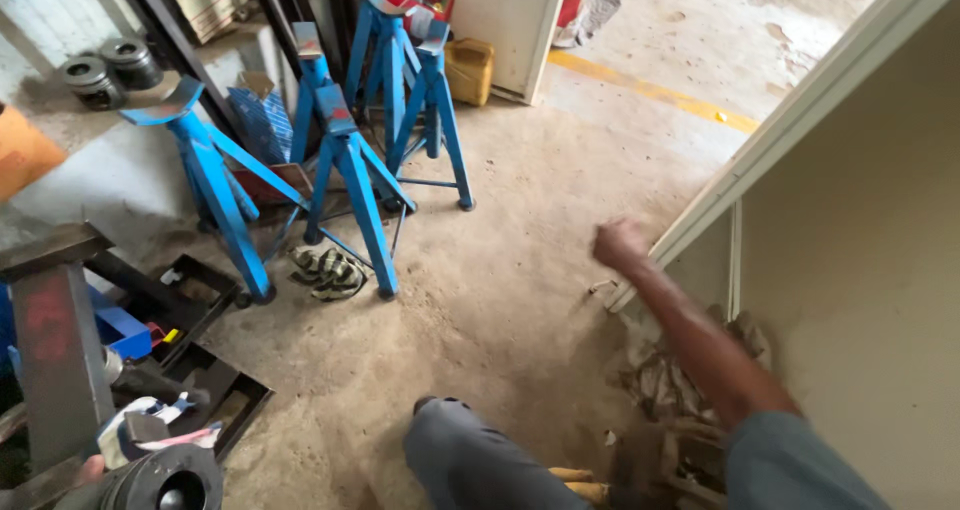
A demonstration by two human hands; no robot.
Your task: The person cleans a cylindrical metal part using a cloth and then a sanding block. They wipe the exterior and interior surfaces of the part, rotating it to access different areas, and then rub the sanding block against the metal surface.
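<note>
Dusty floor [520,270], right hand [620,245] near cabinet edge [700,215]

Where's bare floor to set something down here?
Bare concrete floor lies between the blue stands, the white cabinet and the knee. More lies beyond, by the yellow line. Crowded: black trays at left, rags under the right hand.

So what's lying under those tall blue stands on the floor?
Under the nearest blue stands, a pair of striped sandals lies on the dusty floor. Behind the legs sits a reddish tray; the stands cover much of it, so what it holds is hidden.
</note>
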